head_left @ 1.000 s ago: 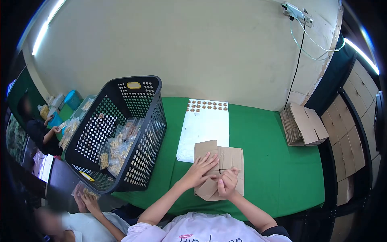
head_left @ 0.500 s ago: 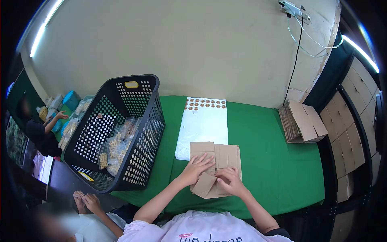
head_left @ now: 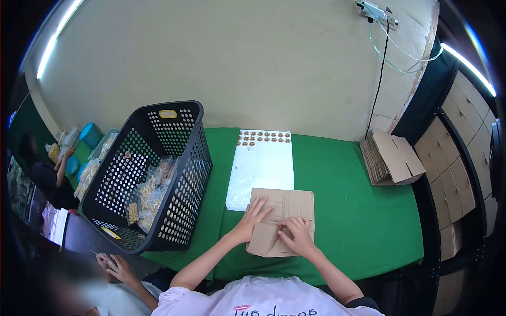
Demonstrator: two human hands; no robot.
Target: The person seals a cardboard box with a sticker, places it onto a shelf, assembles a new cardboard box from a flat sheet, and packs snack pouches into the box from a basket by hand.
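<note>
A brown cardboard box [head_left: 299, 199] with creased flaps lies in front of me at the near edge of the green-covered table. My left hand [head_left: 252, 221] rests on its left side with the fingers stretched out over the cardboard. A flap [head_left: 262, 240] is folded up at an angle close to my body. At the inner edge of that flap, my right hand [head_left: 297, 235] is closed, its thumb and fingers curled on the cardboard. Just beyond the box is a white sheet [head_left: 261, 169] with rows of small round gold-brown stickers [head_left: 263, 134] at its far end.
A black perforated basket [head_left: 197, 163] with bags of pale pieces [head_left: 153, 195] stands left. Flattened cardboard boxes [head_left: 395, 158] are stacked at the right. Another person's hands [head_left: 117, 267] are at lower left, and another person [head_left: 50, 176] stands farther back. Shelved cartons [head_left: 448, 189] line the right side.
The folded flap now stands wider and more raised. My right hand has shifted slightly left along it, and my left hand has moved slightly left.
</note>
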